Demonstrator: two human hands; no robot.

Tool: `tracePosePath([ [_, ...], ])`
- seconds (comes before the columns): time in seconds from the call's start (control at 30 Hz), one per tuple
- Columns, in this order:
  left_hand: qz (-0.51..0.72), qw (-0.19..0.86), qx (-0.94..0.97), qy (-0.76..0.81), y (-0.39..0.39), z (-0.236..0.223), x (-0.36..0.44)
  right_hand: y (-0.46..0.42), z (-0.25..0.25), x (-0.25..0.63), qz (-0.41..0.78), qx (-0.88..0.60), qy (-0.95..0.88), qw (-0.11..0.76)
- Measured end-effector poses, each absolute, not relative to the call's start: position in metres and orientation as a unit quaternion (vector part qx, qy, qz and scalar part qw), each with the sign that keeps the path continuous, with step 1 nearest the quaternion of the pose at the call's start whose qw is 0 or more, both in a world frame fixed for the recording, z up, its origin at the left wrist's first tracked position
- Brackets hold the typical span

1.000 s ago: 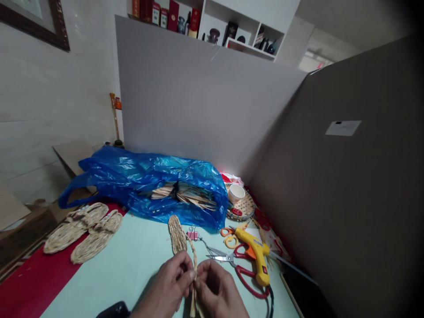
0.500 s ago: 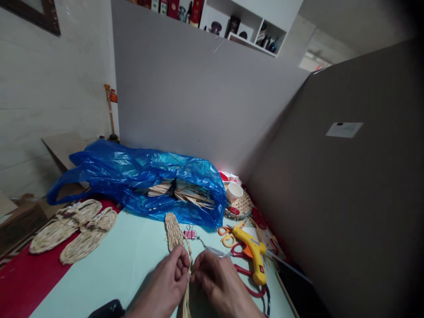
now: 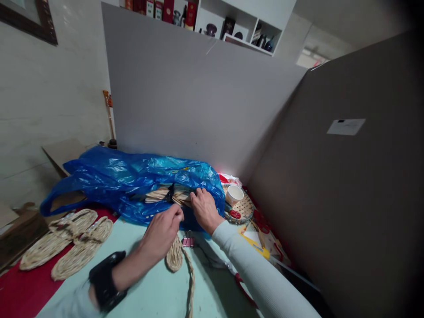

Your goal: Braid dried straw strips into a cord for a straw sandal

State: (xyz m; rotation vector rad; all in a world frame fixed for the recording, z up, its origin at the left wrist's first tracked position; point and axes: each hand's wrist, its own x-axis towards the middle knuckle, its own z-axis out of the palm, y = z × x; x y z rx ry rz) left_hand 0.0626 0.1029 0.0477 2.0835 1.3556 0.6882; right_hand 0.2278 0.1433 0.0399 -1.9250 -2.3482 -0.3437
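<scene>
Both hands reach into the mouth of a blue plastic bag (image 3: 132,176) that holds a tied bundle of straw strips (image 3: 162,194). My right hand (image 3: 204,208) rests on the straw at the bag's opening, fingers curled onto the strips. My left hand (image 3: 162,229), with a black wrist strap, is closed in a pinch just below the bundle; what it pinches is hidden. A small woven straw sole (image 3: 175,258) with a braided tail (image 3: 191,287) lies on the pale green mat (image 3: 145,291) beneath my arms, a pink binder clip (image 3: 188,241) beside it.
A pair of straw sandals (image 3: 66,243) lies at the left on the red cloth. A woven tray (image 3: 243,207) with a white cup (image 3: 234,194) stands right of the bag. Grey partition boards (image 3: 198,101) close off the back and right. My right sleeve covers the tools at lower right.
Both hands let go of the braid near the front edge and moved forward to the blue bag's opening. The woven piece now lies on the mat.
</scene>
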Motion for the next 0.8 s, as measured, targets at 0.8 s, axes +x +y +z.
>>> tracePosePath([
  [0.8, 0.194, 0.177, 0.796, 0.545, 0.205, 0.009, 0.089, 0.083, 0.079, 0.275, 0.08, -0.645, -0.684, 0.332],
])
